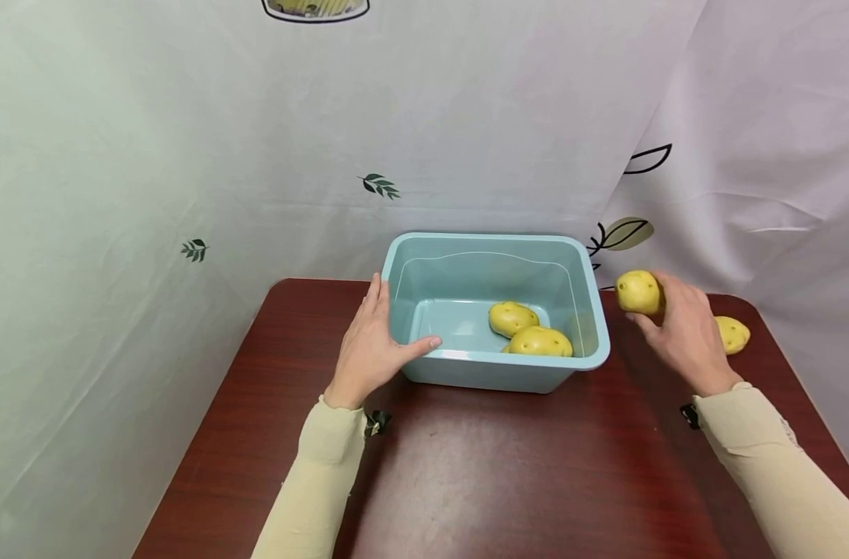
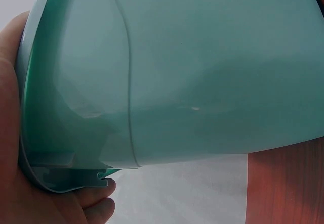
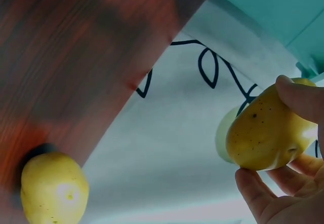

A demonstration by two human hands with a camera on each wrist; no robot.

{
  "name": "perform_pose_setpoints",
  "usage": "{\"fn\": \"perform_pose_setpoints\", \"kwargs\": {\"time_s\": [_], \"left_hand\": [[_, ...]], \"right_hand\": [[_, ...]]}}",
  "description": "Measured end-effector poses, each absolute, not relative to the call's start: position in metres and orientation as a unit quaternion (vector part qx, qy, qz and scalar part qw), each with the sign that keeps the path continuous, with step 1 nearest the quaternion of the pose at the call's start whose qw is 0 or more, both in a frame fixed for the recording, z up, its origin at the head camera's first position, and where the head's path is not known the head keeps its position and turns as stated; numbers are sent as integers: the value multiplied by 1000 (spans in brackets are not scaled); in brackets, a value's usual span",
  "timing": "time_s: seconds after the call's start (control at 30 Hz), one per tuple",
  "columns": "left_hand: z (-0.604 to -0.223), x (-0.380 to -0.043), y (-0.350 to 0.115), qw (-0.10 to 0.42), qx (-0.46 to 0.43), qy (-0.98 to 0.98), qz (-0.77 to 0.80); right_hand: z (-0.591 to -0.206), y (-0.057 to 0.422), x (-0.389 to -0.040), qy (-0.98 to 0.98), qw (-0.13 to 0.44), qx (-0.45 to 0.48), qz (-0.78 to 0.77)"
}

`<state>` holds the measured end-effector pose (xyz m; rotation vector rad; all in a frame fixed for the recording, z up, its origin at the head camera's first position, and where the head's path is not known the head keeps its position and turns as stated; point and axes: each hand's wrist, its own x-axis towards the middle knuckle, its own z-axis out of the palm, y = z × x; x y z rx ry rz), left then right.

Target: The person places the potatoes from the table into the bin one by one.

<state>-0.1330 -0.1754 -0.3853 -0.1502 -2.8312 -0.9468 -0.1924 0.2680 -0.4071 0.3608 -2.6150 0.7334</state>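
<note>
Nearest, two pale sleeves (image 1: 305,485) extend over the reddish-brown table (image 1: 452,481). The left hand (image 1: 370,341) is spread at the near left corner of the light blue bin (image 1: 487,376); its fingers lie nearly straight along the left side, with the thumb over the front rim. Inside the bin, toward the right, a front potato (image 1: 544,341) lies just ahead of a rear potato (image 1: 513,318); a yellow sliver beside the front one is too small to identify.

To the right of the bin, the right hand (image 1: 690,334) has its fingers and thumb bent around a held potato (image 1: 637,293), gripping it clear of the tabletop and apart from the bin. A loose potato (image 1: 734,335) rests on the table, partly hidden behind that hand. Farthest, a whitish cloth (image 1: 466,116) printed with leaf motifs (image 1: 380,185) hangs behind the table.
</note>
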Motion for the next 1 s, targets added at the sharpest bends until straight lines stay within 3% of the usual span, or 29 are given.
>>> {"fn": "perform_pose_setpoints", "kwargs": {"time_s": [1.0], "left_hand": [[-385,-133,-175,75,-44,-945,-316]], "right_hand": [[-383,249,-192,-923,235,155,264]]}}
